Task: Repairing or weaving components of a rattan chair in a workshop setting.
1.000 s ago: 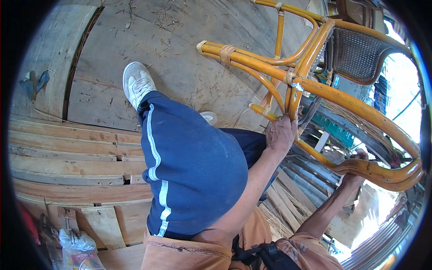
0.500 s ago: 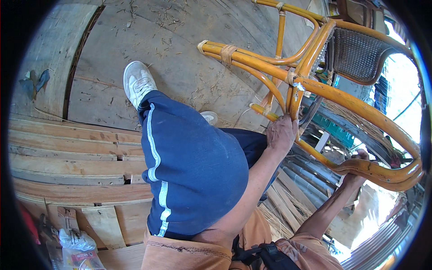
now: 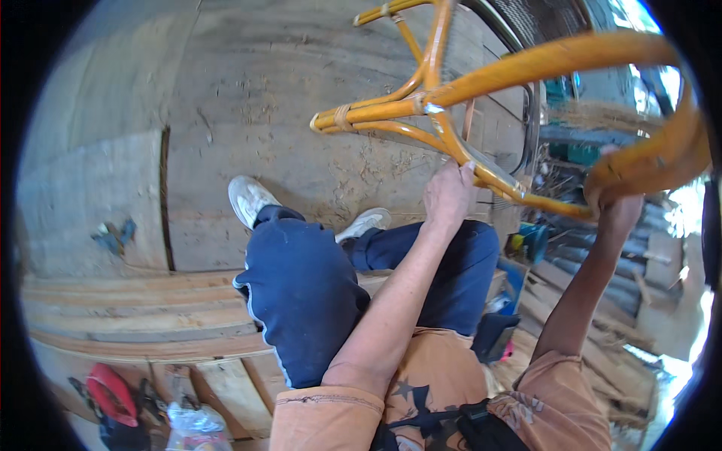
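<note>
A glossy yellow-brown rattan chair frame (image 3: 541, 65) is tilted over on the right, one leg end pointing left with its joints wrapped in binding. My left hand (image 3: 448, 197) is closed around a rail below the place where several poles meet. Farther right, my right hand (image 3: 620, 213) grips the frame beneath its thick curved end, which hides some of the fingers and is smeared by motion. A small whitish patch (image 3: 434, 108) shows at the joint above my left hand.
Wood scraps litter the board floor (image 3: 248, 135). At left, a slatted wooden bench (image 3: 135, 297) runs beside my legs; near it are a red-and-black item (image 3: 113, 395) and a plastic bag (image 3: 197, 425). Dark woven mesh (image 3: 553, 19) shows beyond the frame. Stacked strips and poles (image 3: 594, 255) lie at right.
The chair frame has turned and shifted in the view, its curved end now higher. Both hands keep hold of it, my right arm raised farther. My head view and legs have shifted too.
</note>
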The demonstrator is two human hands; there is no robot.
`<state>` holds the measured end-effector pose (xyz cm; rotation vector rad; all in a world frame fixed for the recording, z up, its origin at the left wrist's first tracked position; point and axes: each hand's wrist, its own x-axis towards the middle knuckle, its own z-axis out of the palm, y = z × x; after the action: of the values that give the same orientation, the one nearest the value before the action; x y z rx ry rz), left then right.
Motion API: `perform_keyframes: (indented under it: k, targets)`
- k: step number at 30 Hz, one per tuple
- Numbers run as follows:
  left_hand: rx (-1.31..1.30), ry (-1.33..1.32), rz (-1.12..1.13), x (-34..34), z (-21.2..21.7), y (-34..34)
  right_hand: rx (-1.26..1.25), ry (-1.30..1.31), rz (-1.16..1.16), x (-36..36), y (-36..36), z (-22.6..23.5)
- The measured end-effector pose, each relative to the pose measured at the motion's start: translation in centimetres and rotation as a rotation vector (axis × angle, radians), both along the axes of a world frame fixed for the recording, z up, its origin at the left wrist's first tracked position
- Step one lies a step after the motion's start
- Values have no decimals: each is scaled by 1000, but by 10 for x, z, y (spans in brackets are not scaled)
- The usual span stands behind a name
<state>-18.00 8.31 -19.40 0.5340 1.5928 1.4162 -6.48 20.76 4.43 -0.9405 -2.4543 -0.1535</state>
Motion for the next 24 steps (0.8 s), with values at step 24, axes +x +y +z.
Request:
perform_keyframes:
  k: [24]
  targets:
    - [50,38,32,7,-6,8,-52,118,-109,-49,-45,-10]
